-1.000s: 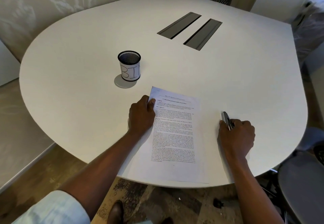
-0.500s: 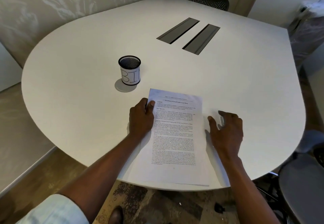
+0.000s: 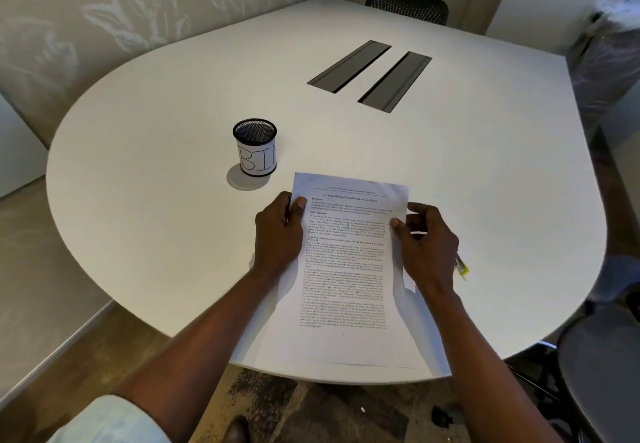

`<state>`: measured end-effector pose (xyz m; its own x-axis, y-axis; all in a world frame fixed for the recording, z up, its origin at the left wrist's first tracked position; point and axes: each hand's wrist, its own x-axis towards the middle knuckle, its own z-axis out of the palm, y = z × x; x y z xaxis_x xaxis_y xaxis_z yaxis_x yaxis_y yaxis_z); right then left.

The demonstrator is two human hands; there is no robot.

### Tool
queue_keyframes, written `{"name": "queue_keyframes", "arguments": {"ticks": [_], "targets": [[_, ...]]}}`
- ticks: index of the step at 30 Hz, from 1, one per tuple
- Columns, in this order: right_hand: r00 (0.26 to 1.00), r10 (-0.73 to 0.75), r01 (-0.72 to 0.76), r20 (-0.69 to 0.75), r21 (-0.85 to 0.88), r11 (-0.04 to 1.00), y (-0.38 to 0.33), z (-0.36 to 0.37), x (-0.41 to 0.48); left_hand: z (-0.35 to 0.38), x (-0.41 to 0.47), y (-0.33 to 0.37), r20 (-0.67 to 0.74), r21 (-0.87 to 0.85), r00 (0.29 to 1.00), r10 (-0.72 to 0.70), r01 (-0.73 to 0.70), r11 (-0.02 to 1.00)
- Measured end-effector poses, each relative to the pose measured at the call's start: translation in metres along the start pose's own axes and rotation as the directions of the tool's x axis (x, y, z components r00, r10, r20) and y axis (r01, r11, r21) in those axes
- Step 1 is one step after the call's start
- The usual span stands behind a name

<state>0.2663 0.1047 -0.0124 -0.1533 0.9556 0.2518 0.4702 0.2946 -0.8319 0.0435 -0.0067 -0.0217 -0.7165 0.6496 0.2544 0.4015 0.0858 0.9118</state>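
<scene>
The paper [image 3: 346, 269] lies on the white table [image 3: 173, 200] near its front edge, printed side up. We pinch it at both sides of its far end. Our left hand [image 3: 277, 231] has its thumb on the left margin, and our right hand [image 3: 427, 245] has its thumb on the right margin. A pen [image 3: 461, 267] lies just beside our right hand. A mesh cup [image 3: 255, 147] marked BIN stands near the paper's far left corner.

White rounded table [image 3: 173, 234], leaf-patterned wall [image 3: 138, 9], dark mesh chair [image 3: 407, 4] beyond
</scene>
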Motion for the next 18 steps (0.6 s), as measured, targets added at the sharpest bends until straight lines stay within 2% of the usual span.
{"name": "queue_keyframes", "arguments": {"ticks": [9,14,18], "targets": [[0.995,-0.076,0.077,-0.058,0.018,0.997,-0.005,-0.003,0.018,0.003,0.022,0.009,-0.01,0.024,0.997,0.073,-0.073,0.997],[0.992,-0.1,0.099,-0.071,-0.012,0.995,-0.003,0.001,0.035,0.007,0.04,0.015,-0.014,0.179,0.994,0.105,-0.1,0.979],[0.993,-0.101,0.098,-0.06,-0.041,0.994,0.004,0.01,0.042,0.014,0.05,0.011,-0.006,0.324,0.999,0.032,-0.028,0.946]]}}
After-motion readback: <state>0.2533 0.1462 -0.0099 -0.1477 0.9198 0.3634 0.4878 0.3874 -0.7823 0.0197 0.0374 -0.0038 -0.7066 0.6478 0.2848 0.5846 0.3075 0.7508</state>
